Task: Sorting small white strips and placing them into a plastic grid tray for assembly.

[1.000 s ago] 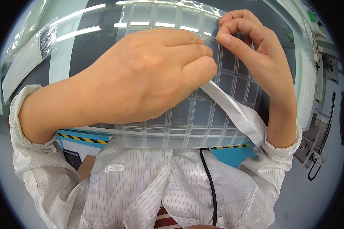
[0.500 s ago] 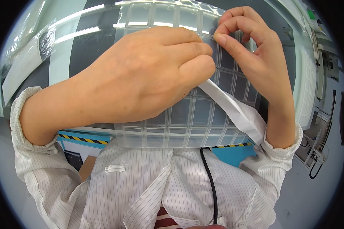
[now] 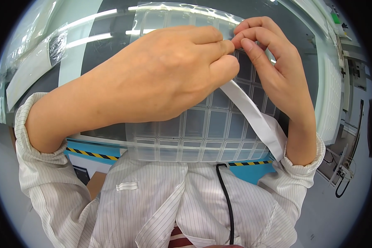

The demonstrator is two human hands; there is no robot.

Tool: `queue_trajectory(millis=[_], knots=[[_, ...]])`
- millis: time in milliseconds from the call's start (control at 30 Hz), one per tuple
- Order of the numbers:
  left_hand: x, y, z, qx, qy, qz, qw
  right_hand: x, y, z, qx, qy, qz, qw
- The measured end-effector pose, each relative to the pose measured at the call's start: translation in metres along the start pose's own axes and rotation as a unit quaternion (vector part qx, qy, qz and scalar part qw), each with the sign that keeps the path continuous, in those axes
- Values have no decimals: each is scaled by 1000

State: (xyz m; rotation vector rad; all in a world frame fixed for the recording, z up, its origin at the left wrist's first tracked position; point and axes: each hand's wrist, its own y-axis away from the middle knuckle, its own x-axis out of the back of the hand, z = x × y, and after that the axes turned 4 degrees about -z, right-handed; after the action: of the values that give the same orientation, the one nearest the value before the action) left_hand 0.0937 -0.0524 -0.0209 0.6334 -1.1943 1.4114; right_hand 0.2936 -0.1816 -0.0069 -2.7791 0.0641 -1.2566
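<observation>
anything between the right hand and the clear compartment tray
Nothing visible blocks the right hand from the clear compartment tray; contact is unclear. The white strip lies lower in view, running from under the left hand toward the right cuff.

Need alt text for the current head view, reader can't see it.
A person's bare left hand and right hand come close together, fingers bent, above a clear plastic tray divided into rectangular compartments. A folded white strip runs from under the left hand toward the right cuff of a pinstriped white coat.
</observation>
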Motion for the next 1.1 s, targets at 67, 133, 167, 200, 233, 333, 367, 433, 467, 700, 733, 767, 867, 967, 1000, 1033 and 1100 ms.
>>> queue_trajectory(millis=[67, 133, 167, 200, 233, 333, 367, 433, 467, 700, 733, 767, 867, 967, 1000, 1033, 1100], knots=[[2, -2, -1, 7, 2, -24, 1000, 1, -1, -4, 6, 14, 0, 1000], [3, -4, 0, 6, 7, -19, 1000, 1, -1, -7, 12, 27, -3, 1000], [3, -4, -1, 3, 10, -14, 1000, 1, -2, -7, 19, 46, 2, 999], [3, -3, -1, 4, 10, -12, 1000, 0, -2, -7, 27, 65, 6, 998], [4, -1, 0, 5, 10, -16, 1000, 0, -2, -8, 27, 66, 4, 997], [3, 6, 4, -3, -1, -7, 1000, 2, -4, -7, 20, 72, -10, 997], [2, 10, 7, -15, -11, 2, 1000, 2, -4, -6, 22, 62, -7, 998], [-5, 15, 11, -21, -7, 32, 999, 2, -5, -5, 25, 54, -8, 998], [-6, 16, 11, -30, -4, 59, 998, 2, -6, -4, 25, 52, -15, 998], [-8, 19, 9, -40, -3, 51, 998, -1, -5, 5, -6, -54, -13, 998], [-8, 19, 10, -39, -7, 46, 998, -1, -5, 4, -7, -53, -14, 998], [-8, 19, 10, -38, -11, 42, 998, -1, -5, 3, -19, -49, -18, 998], [-9, 18, 10, -35, 4, 48, 998, -8, -7, 0, -2, -6, -9, 1000], [-7, 17, 9, -37, -2, 39, 999, -20, -9, 13, 117, 105, 40, 987], [-7, 16, 8, -38, -4, 40, 998, -22, -11, 14, 101, 114, 59, 987], [-7, 15, 7, -39, 2, 45, 998, -22, -11, 13, 85, 124, 79, 986], [-7, 13, 4, -43, 6, 54, 998, -20, -11, 11, 46, 111, 89, 989]])
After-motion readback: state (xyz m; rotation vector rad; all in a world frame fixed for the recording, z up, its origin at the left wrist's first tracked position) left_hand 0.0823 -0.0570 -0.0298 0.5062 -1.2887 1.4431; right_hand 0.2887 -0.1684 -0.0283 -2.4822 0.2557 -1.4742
